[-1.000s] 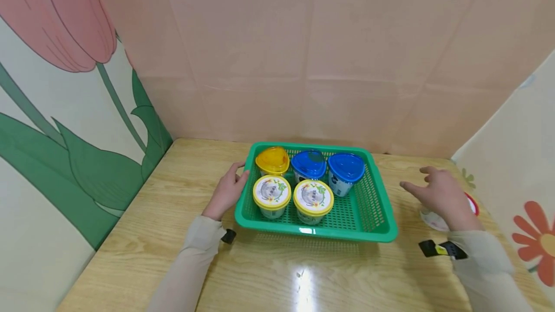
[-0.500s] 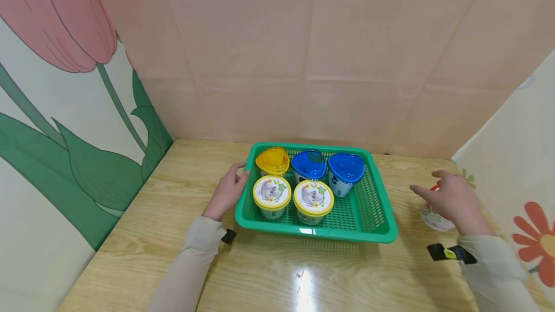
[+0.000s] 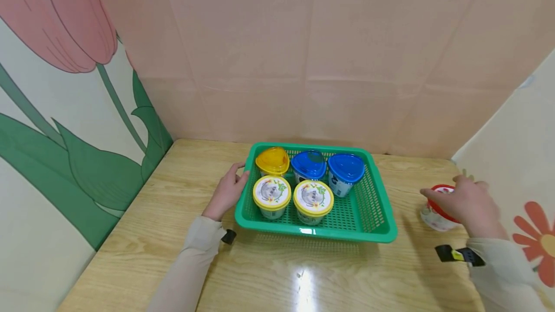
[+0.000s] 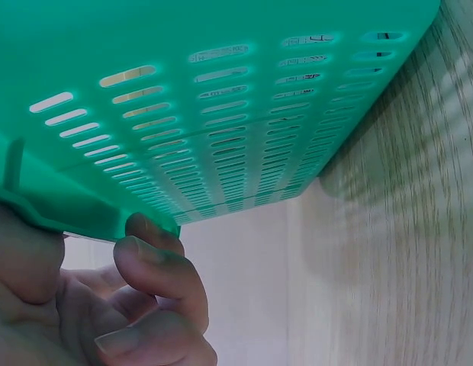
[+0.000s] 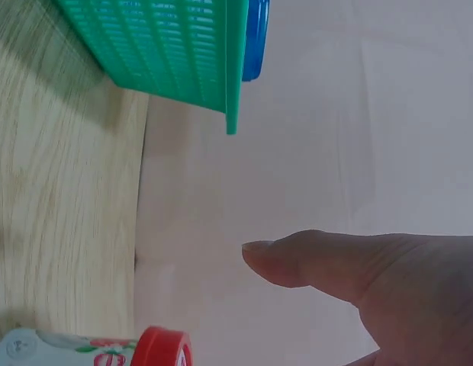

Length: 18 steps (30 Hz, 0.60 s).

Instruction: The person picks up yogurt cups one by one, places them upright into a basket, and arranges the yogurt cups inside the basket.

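Observation:
My left hand (image 3: 227,190) holds the left rim of a green plastic basket (image 3: 387,232). In the left wrist view the fingers (image 4: 172,286) curl beneath the rim and the thumb lies against it. Inside the basket are two cups with yellow-rimmed white lids (image 3: 271,191), a cup with an orange-yellow lid (image 3: 272,160) and two cups with blue lids (image 3: 346,167). At the right, my right hand (image 3: 470,206) hovers with spread fingers over a red-lidded cup (image 3: 438,219), partly covering it. The right wrist view shows this cup, white with red and green print, below the outstretched thumb (image 5: 297,259).
A wooden table (image 3: 260,278) carries the basket and the red-lidded cup. Behind it rises a pink cloth-like backdrop (image 3: 303,61). Flower-patterned panels flank it, with a tulip (image 3: 65,13) on the left and a red flower (image 3: 533,215) on the right.
My right hand has moved right and slightly down across the red-lidded cup, so more of its left side shows. The left hand and basket stay put.

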Motion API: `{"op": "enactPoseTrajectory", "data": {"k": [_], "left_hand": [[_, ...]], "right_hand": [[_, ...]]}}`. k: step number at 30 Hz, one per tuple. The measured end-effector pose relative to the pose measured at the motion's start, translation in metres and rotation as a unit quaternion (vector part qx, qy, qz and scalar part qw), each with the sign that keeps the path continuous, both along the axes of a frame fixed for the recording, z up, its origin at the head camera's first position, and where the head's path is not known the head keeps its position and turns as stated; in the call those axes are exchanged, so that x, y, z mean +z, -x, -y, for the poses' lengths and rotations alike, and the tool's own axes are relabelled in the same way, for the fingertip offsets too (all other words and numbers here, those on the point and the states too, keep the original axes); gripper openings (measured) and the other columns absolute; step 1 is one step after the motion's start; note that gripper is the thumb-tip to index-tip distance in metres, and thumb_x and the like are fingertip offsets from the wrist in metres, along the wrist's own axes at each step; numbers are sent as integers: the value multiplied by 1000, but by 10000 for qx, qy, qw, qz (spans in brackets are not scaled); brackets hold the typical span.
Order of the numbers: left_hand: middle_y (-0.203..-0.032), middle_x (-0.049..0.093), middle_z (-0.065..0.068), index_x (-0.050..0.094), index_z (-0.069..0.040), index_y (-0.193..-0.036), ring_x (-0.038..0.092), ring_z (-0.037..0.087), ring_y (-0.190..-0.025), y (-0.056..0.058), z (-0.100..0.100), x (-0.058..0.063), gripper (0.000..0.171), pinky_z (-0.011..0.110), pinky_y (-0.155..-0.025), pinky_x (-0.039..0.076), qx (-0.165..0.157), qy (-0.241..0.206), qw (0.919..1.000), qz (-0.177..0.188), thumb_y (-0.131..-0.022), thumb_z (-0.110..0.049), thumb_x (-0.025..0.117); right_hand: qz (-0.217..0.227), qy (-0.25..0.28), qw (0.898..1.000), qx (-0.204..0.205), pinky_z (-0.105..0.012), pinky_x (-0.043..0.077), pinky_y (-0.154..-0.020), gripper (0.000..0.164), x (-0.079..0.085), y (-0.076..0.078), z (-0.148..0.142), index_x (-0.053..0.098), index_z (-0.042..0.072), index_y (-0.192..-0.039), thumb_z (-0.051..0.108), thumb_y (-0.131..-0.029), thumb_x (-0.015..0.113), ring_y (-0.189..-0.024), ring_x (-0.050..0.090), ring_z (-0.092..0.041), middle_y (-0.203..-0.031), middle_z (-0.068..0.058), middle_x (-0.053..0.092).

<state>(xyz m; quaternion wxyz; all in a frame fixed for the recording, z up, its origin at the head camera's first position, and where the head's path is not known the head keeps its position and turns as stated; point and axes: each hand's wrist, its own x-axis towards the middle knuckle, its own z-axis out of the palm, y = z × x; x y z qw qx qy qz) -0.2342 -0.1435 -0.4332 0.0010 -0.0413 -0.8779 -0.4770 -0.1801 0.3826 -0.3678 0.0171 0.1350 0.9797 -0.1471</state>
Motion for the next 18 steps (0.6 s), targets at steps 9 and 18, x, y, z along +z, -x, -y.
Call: {"op": "enactPoseTrajectory", "data": {"k": [9, 18], "left_hand": [[-91, 65, 11, 41, -13, -150, 61, 18, -73, 1, 0, -1, 48, 31, -63, 53, 1, 11, 10000, 32, -108, -36, 44], [-91, 65, 10, 42, -13, -150, 61, 19, -73, 1, 0, -1, 49, 31, -64, 52, 13, 30, 10000, 12, -107, -38, 44]], "right_hand": [[493, -213, 9962, -689, -54, 45, -54, 113, 4, -1, -3, 31, -22, -122, 81, -80, 55, -82, 42, -54, -100, -42, 29], [845, -421, 9907, -982, -60, 43, -64, 115, 3, -1, -4, 40, -20, -116, 88, -76, 50, -80, 45, -53, -103, -45, 30]]}}
